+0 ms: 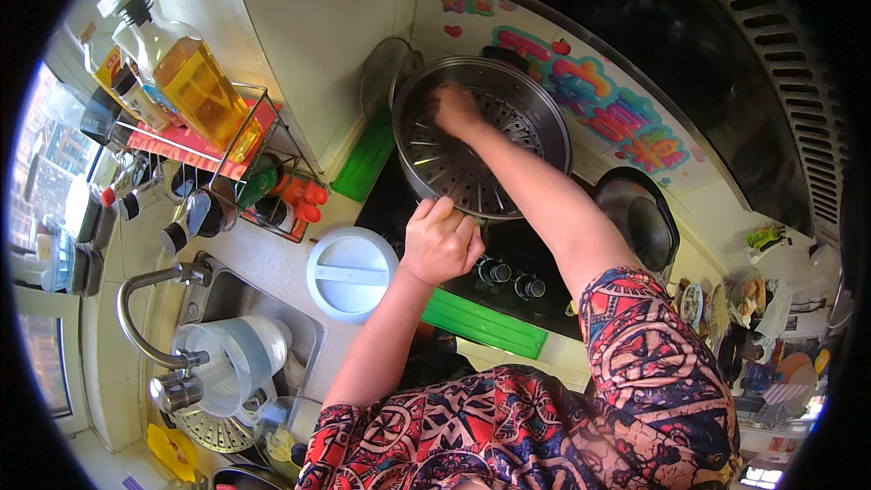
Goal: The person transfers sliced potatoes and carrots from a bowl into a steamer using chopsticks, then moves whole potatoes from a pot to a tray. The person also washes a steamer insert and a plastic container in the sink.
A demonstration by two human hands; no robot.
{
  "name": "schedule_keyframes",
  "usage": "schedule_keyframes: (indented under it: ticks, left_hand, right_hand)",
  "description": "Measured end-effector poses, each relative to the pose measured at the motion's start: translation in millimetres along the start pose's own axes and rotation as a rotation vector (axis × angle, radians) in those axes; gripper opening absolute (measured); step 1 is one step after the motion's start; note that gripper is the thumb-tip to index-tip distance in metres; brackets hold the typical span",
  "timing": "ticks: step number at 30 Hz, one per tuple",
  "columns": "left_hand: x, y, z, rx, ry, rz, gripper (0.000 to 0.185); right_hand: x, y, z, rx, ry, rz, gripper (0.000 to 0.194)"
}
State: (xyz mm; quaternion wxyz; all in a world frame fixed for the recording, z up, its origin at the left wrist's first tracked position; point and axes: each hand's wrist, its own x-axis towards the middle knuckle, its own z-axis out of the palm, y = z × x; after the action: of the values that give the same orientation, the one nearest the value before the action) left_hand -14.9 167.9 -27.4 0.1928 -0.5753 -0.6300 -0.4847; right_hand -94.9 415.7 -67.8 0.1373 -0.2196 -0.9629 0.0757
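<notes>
A large metal steamer pot with a perforated, slotted steamer plate inside stands on the black glass hob. My left hand is closed at the pot's near rim, opposite the dark far handle. The near handle is hidden behind my fingers. Reaching over the rim, my right hand is inside the pot by its left inner wall. That hand is blurred, and I cannot tell whether its fingers hold anything.
A light blue round lid lies on the counter beside the sink. In the sink, a clear plastic jug sits under the tap. Left, a wire rack carries an oil bottle. A dark wok stands right.
</notes>
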Motion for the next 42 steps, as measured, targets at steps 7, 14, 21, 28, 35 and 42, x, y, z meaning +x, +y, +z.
schedule_keyframes:
  ticks: [7, 14, 21, 28, 35, 42]
  left_hand:
    - [-2, 2, 2, 0.079, -0.017, -0.025, 0.015]
    - [-3, 4, 3, 0.095, 0.009, -0.030, 0.016]
    - [-2, 4, 4, 0.094, 0.017, -0.027, 0.016]
    - [-1, 4, 3, 0.109, 0.013, -0.029, 0.018]
    - [-9, 6, -2, 0.141, -0.045, -0.088, 0.012]
    - [-13, 5, 0, 0.066, -0.001, -0.103, 0.016]
  right_hand:
    - [-98, -19, -65, 0.443, -0.498, -0.565, 0.023]
    - [-116, 43, -148, 0.055, -0.903, -0.457, 0.015]
    - [-89, 38, -124, 0.232, -0.518, 0.118, 0.029]
    - [-84, 18, -84, 0.075, -0.527, 0.197, 0.044]
    - [-59, 30, -133, 0.434, -0.657, 0.301, 0.056]
    - [-78, 40, -236, 1.054, -0.467, 0.521, 0.035]
